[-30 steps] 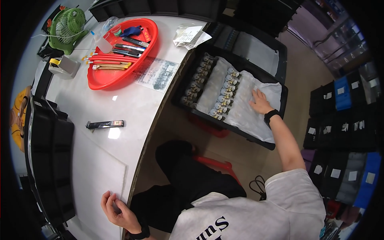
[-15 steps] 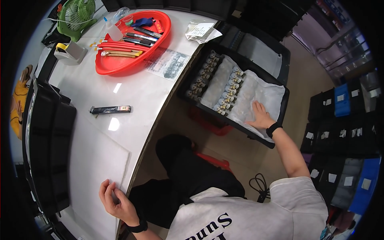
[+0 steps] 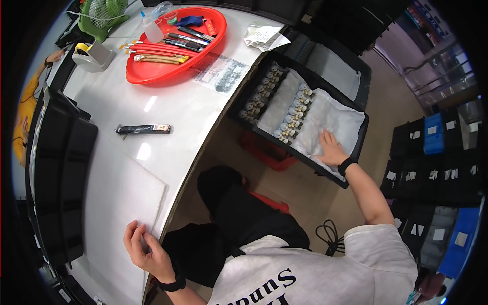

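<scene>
My right hand point(image 3: 333, 151) lies flat with its fingers spread on a white padding sheet point(image 3: 331, 114) in a black crate point(image 3: 330, 175). To its left in the crate are rows of small grey-and-white figurines point(image 3: 295, 114); another padding strip point(image 3: 278, 97) separates two rows. At the table's front edge rests my left hand point(image 3: 149, 254), its fingers loosely curled but apart, with nothing visible in them. It is beside a thin white foam sheet point(image 3: 122, 198) on the white table point(image 3: 168, 107). Its palm is hidden.
A narrow black packet point(image 3: 145, 129) lies on the table. Behind it a red tray point(image 3: 133, 76) holds brushes, pens and a bottle. A tape dispenser point(image 3: 94, 58) and green fan point(image 3: 100, 19) stand far left. Black bins point(image 3: 63, 168) line the left; a co-worker's yellow sleeve point(image 3: 26, 107) shows beyond.
The view has shifted slightly. My right hand stays flat on the padding, and my left hand keeps nearly the same place and shape. Beyond the bins, the co-worker's arm now reaches upward.
</scene>
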The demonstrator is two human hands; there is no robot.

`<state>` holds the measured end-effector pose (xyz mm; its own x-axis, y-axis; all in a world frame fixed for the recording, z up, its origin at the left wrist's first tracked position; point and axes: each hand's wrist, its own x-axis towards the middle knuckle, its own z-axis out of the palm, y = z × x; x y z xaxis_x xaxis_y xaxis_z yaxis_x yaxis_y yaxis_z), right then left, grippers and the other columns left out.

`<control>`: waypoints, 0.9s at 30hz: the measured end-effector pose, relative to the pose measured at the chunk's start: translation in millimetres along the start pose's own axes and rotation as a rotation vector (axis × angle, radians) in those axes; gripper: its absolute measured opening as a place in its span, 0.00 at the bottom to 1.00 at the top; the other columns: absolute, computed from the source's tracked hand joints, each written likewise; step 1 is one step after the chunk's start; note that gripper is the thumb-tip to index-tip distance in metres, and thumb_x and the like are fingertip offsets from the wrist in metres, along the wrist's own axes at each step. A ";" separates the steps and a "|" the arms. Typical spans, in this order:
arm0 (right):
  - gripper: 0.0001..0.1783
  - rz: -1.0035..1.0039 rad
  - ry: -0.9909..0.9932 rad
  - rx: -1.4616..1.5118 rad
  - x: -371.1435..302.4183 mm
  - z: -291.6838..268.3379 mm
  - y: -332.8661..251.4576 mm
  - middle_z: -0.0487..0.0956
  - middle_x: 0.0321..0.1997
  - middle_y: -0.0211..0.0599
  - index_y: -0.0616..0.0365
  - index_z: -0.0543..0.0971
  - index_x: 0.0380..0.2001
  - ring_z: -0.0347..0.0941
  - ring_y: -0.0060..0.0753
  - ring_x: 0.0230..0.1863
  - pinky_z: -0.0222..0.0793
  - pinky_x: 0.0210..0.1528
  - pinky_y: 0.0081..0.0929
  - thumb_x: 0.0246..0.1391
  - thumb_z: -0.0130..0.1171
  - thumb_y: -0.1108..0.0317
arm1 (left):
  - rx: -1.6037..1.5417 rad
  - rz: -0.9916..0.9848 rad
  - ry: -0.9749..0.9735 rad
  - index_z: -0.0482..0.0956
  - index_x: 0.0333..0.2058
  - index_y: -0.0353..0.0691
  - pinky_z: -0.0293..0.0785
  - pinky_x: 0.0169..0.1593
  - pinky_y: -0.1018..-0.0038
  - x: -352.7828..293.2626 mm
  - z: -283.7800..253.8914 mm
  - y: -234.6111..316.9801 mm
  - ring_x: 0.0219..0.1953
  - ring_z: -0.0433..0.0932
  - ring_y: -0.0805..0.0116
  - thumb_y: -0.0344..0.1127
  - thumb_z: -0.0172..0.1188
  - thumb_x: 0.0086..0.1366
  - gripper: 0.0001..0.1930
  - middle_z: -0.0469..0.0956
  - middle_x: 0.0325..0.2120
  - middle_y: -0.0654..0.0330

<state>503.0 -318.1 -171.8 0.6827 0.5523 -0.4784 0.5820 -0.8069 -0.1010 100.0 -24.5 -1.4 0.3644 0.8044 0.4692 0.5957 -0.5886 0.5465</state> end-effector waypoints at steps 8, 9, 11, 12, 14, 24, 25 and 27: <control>0.47 0.021 -0.066 -0.056 9.3 -15.9 -8.9 0.40 0.65 0.45 0.62 0.47 0.59 0.35 0.46 0.66 0.44 0.57 0.58 0.43 0.54 0.48 | 0.016 0.022 0.003 0.74 0.31 0.31 0.68 0.42 0.74 1.2 1.2 -1.3 0.40 0.72 0.62 0.18 0.49 0.53 0.07 0.71 0.38 0.52; 0.46 0.029 0.027 0.038 14.0 -19.5 0.0 0.40 0.65 0.45 0.62 0.46 0.59 0.35 0.46 0.66 0.43 0.57 0.58 0.44 0.53 0.48 | 0.030 0.035 -0.003 0.74 0.31 0.31 0.68 0.42 0.74 1.7 1.5 -0.9 0.40 0.72 0.62 0.18 0.50 0.53 0.07 0.71 0.38 0.53; 0.46 0.040 0.120 0.134 23.9 -21.8 8.7 0.40 0.65 0.45 0.62 0.46 0.59 0.35 0.45 0.66 0.42 0.57 0.58 0.45 0.52 0.48 | 0.008 0.015 -0.002 0.74 0.30 0.31 0.68 0.42 0.74 1.9 3.1 0.2 0.40 0.72 0.62 0.18 0.50 0.53 0.07 0.71 0.38 0.53; 0.45 0.092 0.074 0.118 27.7 -25.2 3.4 0.40 0.66 0.45 0.62 0.46 0.59 0.34 0.45 0.66 0.42 0.58 0.57 0.45 0.50 0.48 | -0.011 -0.006 0.003 0.74 0.30 0.31 0.68 0.42 0.74 2.3 3.6 0.5 0.40 0.72 0.62 0.18 0.50 0.53 0.07 0.71 0.38 0.53; 0.44 0.126 0.015 0.117 34.4 -15.5 5.7 0.40 0.66 0.44 0.63 0.45 0.60 0.34 0.44 0.66 0.41 0.59 0.55 0.47 0.46 0.46 | 0.009 0.017 0.001 0.74 0.30 0.31 0.68 0.42 0.74 2.9 2.9 -0.3 0.40 0.72 0.62 0.18 0.49 0.53 0.07 0.71 0.38 0.53; 0.51 0.053 0.175 0.224 19.8 -9.5 20.0 0.46 0.63 0.58 0.70 0.52 0.57 0.41 0.52 0.64 0.40 0.63 0.36 0.38 0.57 0.43 | -0.017 0.011 0.011 0.74 0.28 0.31 0.68 0.40 0.73 -3.2 3.7 1.4 0.37 0.71 0.60 0.17 0.49 0.48 0.08 0.72 0.35 0.52; 0.54 0.096 0.123 0.230 17.9 -8.8 20.1 0.45 0.63 0.57 0.69 0.51 0.57 0.39 0.51 0.65 0.39 0.64 0.35 0.36 0.58 0.41 | -0.028 0.011 -0.003 0.74 0.28 0.31 0.68 0.40 0.73 -1.9 8.8 1.8 0.37 0.71 0.60 0.17 0.50 0.48 0.08 0.72 0.35 0.52; 0.58 0.081 0.046 0.210 13.9 -13.3 12.6 0.44 0.63 0.57 0.70 0.48 0.58 0.37 0.50 0.65 0.38 0.64 0.35 0.34 0.59 0.39 | -0.078 -0.011 0.021 0.74 0.28 0.31 0.68 0.39 0.73 -0.1 9.7 2.3 0.37 0.71 0.60 0.17 0.50 0.47 0.08 0.72 0.34 0.53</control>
<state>525.7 -317.8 -168.2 0.7459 0.4886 -0.4526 0.4227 -0.8724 -0.2452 108.3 -25.2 -6.9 0.3428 0.8093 0.4770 0.5413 -0.5852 0.6038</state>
